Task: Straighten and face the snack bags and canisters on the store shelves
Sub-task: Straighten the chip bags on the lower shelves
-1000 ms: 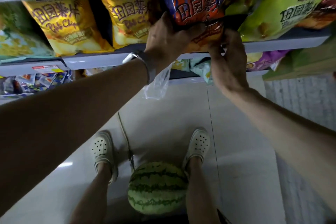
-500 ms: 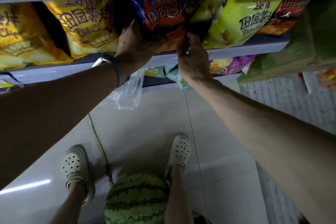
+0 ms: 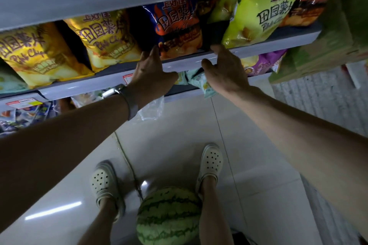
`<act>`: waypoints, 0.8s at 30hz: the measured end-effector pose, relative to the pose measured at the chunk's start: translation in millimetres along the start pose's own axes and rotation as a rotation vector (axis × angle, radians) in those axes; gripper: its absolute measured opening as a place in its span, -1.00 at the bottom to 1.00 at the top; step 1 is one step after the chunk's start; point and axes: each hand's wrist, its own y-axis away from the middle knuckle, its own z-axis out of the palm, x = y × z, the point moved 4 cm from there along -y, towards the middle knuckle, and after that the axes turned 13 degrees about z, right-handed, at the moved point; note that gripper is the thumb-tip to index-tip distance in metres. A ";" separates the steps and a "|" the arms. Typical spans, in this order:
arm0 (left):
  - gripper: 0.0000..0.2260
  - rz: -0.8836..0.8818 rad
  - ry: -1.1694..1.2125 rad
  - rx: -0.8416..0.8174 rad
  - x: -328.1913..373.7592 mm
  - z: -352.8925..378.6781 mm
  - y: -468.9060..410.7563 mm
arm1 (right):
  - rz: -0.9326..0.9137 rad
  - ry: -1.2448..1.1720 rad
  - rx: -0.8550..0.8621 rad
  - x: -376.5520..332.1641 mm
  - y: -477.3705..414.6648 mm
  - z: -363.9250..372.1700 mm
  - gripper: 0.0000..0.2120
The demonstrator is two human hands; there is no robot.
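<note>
A blue-and-orange chip bag (image 3: 177,26) stands upright on the grey shelf (image 3: 79,85), label facing out. Two yellow chip bags (image 3: 103,40) stand to its left and a green chip bag (image 3: 258,16) to its right, with another dark orange bag (image 3: 310,4) behind that. My left hand (image 3: 151,73) lies at the shelf's front edge, fingers straight, tips at the blue bag's lower left corner. My right hand (image 3: 225,71) reaches up with straight fingers to the gap between the blue and green bags. Neither hand holds anything.
A clear plastic bag (image 3: 152,109) hangs by my left wrist. A watermelon (image 3: 169,217) sits on the floor between my feet. The lower shelf holds purple (image 3: 262,63) and pale green (image 3: 203,85) bags. A green carton (image 3: 326,45) stands at the right.
Both hands have let go of the blue-and-orange bag and dropped to the shelf edge with fingers straightened. The bag now stands on its own. The camera view has shifted.
</note>
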 end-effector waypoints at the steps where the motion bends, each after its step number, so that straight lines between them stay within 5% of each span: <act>1: -0.50 -0.014 -0.013 -0.035 0.5 2.1 6.1 | 0.006 0.024 0.009 3.2 3.3 -4.3 -0.47; 12: -0.17 0.099 -0.061 -0.261 65.5 52.6 7.2 | 0.073 0.122 0.139 68.8 19.9 -50.9 -0.54; 24: -0.10 0.070 0.053 -0.091 138.3 96.9 -79.8 | 0.172 0.089 0.247 127.7 -50.3 -123.9 -0.41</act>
